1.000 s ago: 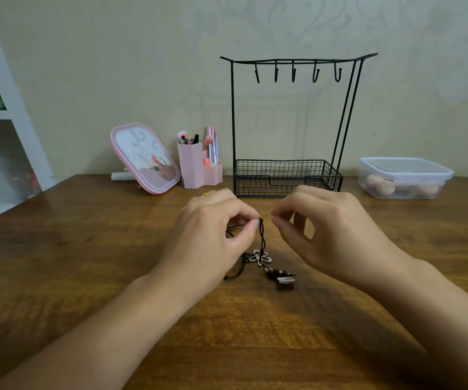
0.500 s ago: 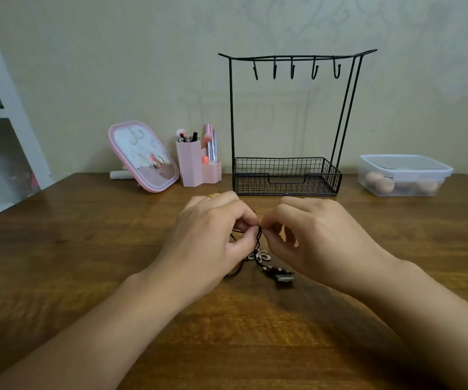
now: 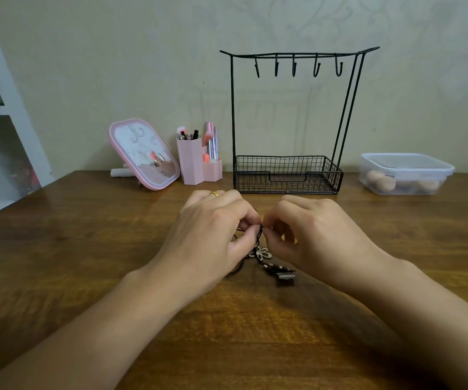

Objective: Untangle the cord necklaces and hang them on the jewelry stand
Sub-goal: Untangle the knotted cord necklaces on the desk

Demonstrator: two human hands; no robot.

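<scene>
A tangle of black cord necklaces [image 3: 258, 240] hangs between my two hands just above the wooden table [image 3: 86, 249]. A pale flower pendant [image 3: 261, 253] and a beaded dark pendant [image 3: 283, 275] trail from the cords onto the table. My left hand [image 3: 213, 235] pinches the cords between thumb and fingers. My right hand [image 3: 308, 235] pinches the same cords right beside it, fingertips nearly touching. The black wire jewelry stand [image 3: 294, 54] stands behind my hands, its several hooks bare, with a mesh basket [image 3: 287, 175] at its base.
A pink tilted mirror [image 3: 142, 153] and a pink brush holder [image 3: 196, 161] stand at the back left. At the back right is a clear lidded box [image 3: 404, 173] with round sponges. A white shelf unit [image 3: 7, 108] is on the left edge.
My right hand has closed in from the right and taken hold of the cords next to my left hand. The cords sit slightly lower, near the table.
</scene>
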